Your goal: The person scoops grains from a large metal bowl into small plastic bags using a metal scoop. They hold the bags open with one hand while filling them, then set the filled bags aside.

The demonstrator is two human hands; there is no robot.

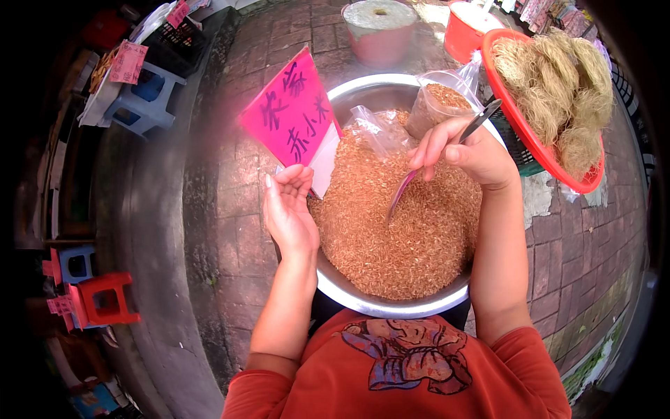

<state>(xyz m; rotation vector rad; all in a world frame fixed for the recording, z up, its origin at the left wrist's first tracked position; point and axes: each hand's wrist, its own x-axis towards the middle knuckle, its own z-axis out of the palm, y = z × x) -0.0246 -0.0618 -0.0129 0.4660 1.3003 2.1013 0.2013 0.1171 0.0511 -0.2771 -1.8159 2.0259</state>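
Note:
A large metal basin in front of me is full of reddish-brown grain. My right hand is closed on a metal spoon, whose bowl end dips towards the grain; its handle rises past my thumb. My left hand is cupped, palm up, over the basin's left rim, beside a pink sign bearing handwriting. I cannot make out anything in that palm. A clear plastic bag lies on the grain. Behind my right hand, a clear plastic cup holds more grain.
Right of the basin, a red plastic basket holds bundles of dry fibre. Beyond the basin stand a pink bucket-shaped block and a red bucket. Plastic stools and a low kerb are at the left.

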